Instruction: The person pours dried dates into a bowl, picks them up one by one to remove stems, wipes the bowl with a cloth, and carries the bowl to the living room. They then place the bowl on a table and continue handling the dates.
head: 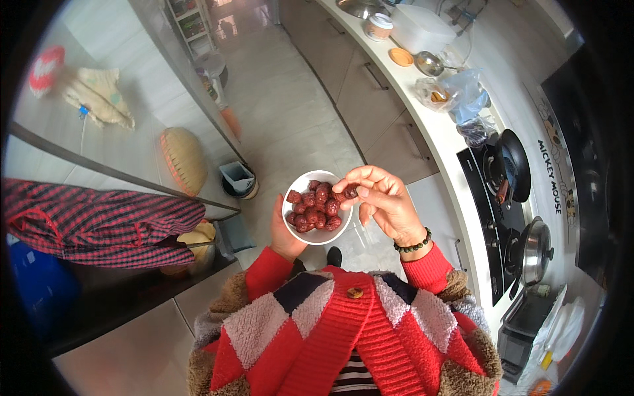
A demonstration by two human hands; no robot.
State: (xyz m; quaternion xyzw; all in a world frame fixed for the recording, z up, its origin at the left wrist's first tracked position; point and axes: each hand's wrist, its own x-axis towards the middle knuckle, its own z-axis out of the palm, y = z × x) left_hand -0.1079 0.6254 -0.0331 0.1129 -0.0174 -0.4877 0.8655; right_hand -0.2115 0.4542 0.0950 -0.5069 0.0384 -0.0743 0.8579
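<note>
A white bowl (317, 239) holds several wrinkled dried red dates (311, 214). My left hand (287, 228) grips the bowl from its left side, its fingers partly hidden beneath. Over the bowl's right rim, my right hand (389, 203) pinches a dried red date (351, 191) between thumb and fingers. A dark beaded bracelet (414, 246) circles the right wrist.
On the right, a white counter (436, 128) carries a gas stove (488, 222), a black wok (520, 166), a lidded steel pan (537, 252) and plastic bags (468, 94). Lower cabinets stand beneath. A waste bin (239, 180) stands on the floor at the left.
</note>
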